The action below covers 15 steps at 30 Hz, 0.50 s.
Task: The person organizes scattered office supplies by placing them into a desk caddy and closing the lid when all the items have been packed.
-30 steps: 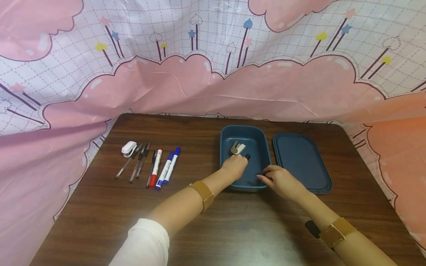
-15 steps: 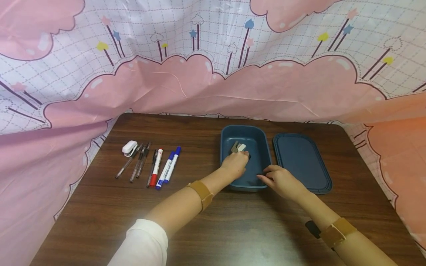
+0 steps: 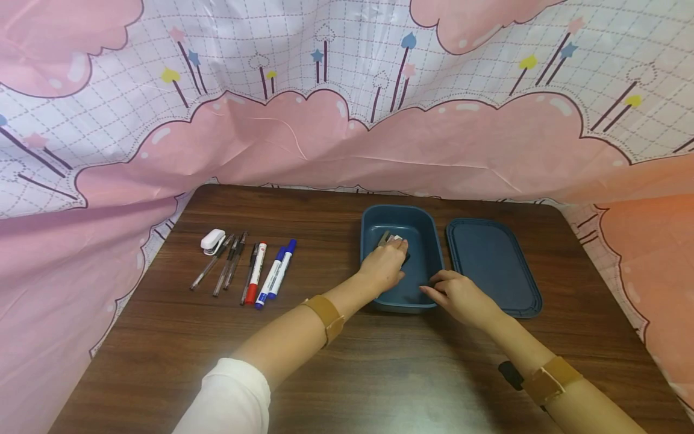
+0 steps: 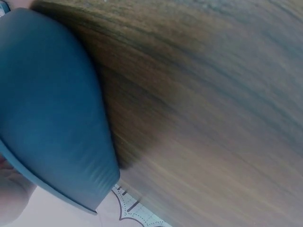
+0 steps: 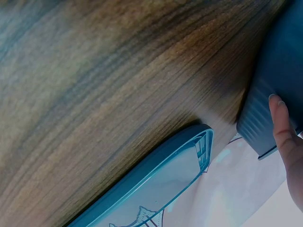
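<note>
While the left hand (image 3: 384, 266) sits inside the blue box (image 3: 400, 209), its grip can't be told | grey-and-white item (image 3: 384, 237) in there beneath it | right hand (image 3: 458, 295) grips the box | mini stapler (image 3: 212, 240), pens (image 3: 211, 263), markers (image 3: 282, 269) outside, lid (image 3: 493, 265) off

The left arm (image 3: 282, 340) reaches forward and inward, the left hand (image 3: 382, 266) back upward; its fingertips are partly hidden, so its hold is hard to judge. The right arm (image 3: 518, 345) angles inward, the right hand (image 3: 459, 296) holding thumb apart from fingers.
</note>
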### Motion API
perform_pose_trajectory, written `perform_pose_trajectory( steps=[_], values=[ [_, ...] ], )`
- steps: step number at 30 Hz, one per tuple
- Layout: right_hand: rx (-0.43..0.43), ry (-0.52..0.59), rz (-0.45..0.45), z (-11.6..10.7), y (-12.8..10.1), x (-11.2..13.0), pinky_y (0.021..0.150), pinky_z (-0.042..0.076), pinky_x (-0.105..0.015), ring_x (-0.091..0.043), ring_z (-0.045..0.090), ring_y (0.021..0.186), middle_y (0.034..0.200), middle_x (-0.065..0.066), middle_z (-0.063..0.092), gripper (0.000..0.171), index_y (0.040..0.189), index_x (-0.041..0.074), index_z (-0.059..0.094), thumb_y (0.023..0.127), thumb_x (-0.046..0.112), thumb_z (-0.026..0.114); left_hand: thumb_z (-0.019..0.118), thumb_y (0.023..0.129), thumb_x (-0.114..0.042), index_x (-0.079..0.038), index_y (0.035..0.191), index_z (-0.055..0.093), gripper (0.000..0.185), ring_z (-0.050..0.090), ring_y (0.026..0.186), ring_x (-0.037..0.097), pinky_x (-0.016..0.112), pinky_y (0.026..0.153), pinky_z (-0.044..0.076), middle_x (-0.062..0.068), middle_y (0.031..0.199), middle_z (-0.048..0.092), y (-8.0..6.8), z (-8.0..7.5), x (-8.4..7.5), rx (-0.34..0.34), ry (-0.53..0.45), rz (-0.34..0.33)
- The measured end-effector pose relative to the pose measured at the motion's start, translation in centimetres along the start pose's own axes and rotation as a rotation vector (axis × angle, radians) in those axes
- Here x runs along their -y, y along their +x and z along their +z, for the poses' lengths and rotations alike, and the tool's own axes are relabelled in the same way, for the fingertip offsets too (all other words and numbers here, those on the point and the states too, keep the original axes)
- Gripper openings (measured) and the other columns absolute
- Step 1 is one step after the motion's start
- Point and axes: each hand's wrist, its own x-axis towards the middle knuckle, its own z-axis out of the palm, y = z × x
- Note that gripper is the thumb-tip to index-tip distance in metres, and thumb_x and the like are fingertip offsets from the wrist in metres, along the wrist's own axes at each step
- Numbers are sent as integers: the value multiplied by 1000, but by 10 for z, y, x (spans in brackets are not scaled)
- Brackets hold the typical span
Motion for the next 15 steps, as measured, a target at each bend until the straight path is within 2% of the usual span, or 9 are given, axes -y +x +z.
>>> perform_pose_trajectory(
  steps=[10,15],
  values=[
    [-23,-2,-20,0,0,-1,61,58,-28,-21,66,78,91,-13,68,22,68,4,73,88,13,70,69,89,-34,-6,148,38,72,39,142,22,32,107,47,8,152,42,-1,-17,4,-34,-4,-17],
    [-29,3,-26,0,0,0,60,57,-27,-22,67,78,91,-13,68,23,67,4,73,88,13,69,67,91,-34,-6,149,35,73,36,144,21,30,109,45,9,154,40,-1,-25,8,-31,12,-15]
  ],
)
